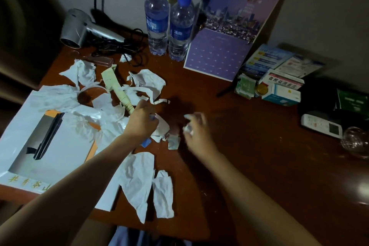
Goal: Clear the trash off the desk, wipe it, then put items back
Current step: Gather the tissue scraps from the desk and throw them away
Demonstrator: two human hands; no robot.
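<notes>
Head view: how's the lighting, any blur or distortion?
Head view: dim overall, dark toward the left edge and the corners; the right hand, holding a paper scrap, is smeared by motion blur, while the left hand is sharper; glare spot on the desk at the far right edge; wide-angle lens bows the calendar and water bottles outward.

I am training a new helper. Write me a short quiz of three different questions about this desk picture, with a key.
1. True or false: both water bottles have blue caps.
2. What does the right hand hold? A) a crumpled paper scrap B) the hair dryer C) a bottle
3. Fill in: the calendar leans against the ____.

Key: 1 true. 2 A; the image is blurred, but white paper shows between the fingers. 3 wall.
</notes>
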